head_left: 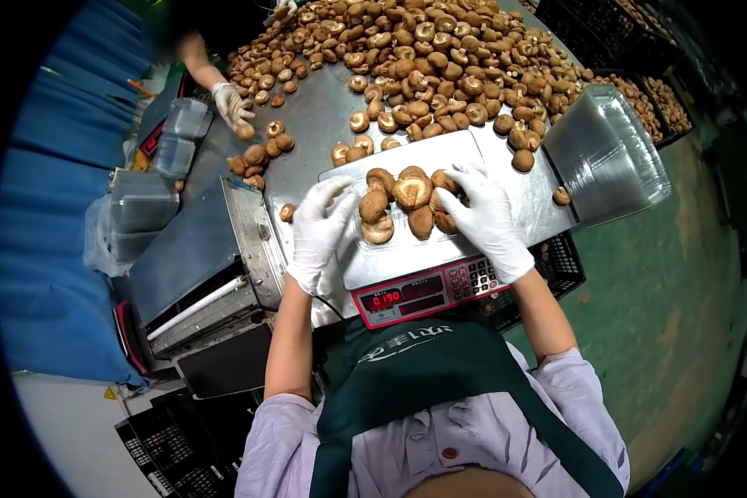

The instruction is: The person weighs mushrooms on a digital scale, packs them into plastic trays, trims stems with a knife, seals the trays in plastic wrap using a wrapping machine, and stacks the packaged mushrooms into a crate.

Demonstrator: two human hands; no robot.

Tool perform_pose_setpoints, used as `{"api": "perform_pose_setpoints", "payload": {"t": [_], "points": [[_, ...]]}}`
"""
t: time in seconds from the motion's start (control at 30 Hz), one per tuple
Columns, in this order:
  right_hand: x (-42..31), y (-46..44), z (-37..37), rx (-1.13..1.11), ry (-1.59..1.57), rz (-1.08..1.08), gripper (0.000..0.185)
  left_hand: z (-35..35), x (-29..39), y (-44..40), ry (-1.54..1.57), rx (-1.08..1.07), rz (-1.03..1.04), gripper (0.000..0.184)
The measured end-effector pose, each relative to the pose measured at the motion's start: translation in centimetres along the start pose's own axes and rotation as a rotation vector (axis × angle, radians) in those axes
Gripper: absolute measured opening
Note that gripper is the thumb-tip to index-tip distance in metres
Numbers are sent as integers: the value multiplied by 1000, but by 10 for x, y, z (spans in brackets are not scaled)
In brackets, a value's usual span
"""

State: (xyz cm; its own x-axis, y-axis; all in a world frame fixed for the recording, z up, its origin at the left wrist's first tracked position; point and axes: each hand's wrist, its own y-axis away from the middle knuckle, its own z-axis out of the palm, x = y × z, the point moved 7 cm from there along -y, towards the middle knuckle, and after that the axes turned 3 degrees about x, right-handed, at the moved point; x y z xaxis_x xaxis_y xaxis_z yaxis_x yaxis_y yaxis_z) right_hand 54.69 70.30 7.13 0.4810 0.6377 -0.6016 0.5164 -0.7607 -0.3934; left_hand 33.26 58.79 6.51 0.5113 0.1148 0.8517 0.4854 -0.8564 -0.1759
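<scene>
Several brown shiitake mushrooms (412, 191) lie grouped on the metal pan of a red electronic scale (428, 290), seemingly in a clear plastic tray whose edges are hard to see. Red digits on the scale's display (382, 300) read 0190. My gloved left hand (319, 232) is at the group's left side, thumb and fingers apart, holding nothing. On the other side, my gloved right hand (491, 217) has its thumb and fingers around a mushroom (444, 180) at the group's right edge. Its fingertips are partly hidden.
A large heap of shiitake (423, 62) covers the far table. Stacked clear trays (606, 158) stand at right, more (149, 203) at left beside a metal machine (199, 257). At upper left, a co-worker's gloved hand (231, 106) holds a mushroom. Black crates (556, 266) stand below right.
</scene>
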Motion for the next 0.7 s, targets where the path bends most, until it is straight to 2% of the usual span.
{"api": "perform_pose_setpoints", "payload": {"t": [0.1,0.17,0.2,0.23,0.27,0.3,0.33,0.37,0.4,0.43,0.5,0.53,0.57,0.63,0.7], "points": [[-13,-4,22,-26,239,-98,47,26,10,15,-28,-116,51,45],[-14,-5,42,-169,352,-80,53,38,13,23,-279,-128,189,53],[-17,-4,43,-133,318,-112,52,41,14,26,-313,-112,202,55],[-22,-3,42,-100,283,-143,51,42,14,26,-278,-84,144,49],[-27,-2,38,-42,252,-153,42,42,11,25,-254,-54,184,46],[-29,-2,37,-39,254,-161,42,41,9,24,-231,-22,225,43],[-30,-2,34,-36,89,-152,37,38,11,22,-229,-14,228,43],[-30,-2,32,-36,-76,-141,33,33,10,20,-100,-3,152,40],[-33,-3,28,-13,-104,-151,32,28,7,19,30,5,75,37],[-33,-4,28,-13,-103,-154,32,24,-2,18,161,26,-11,34],[-47,0,34,-111,34,-393,35,10,-10,15,272,110,-94,33],[-45,0,40,-215,-11,-390,41,2,-19,15,337,146,-254,32],[-44,-1,35,-215,-11,-391,41,-7,-14,12,408,215,-289,34],[-38,-6,23,-322,-254,-234,46,-33,-52,-1,40,356,-138,35],[-33,-10,-3,-238,-296,-161,42,-47,-82,-9,-48,384,-228,39]]}}
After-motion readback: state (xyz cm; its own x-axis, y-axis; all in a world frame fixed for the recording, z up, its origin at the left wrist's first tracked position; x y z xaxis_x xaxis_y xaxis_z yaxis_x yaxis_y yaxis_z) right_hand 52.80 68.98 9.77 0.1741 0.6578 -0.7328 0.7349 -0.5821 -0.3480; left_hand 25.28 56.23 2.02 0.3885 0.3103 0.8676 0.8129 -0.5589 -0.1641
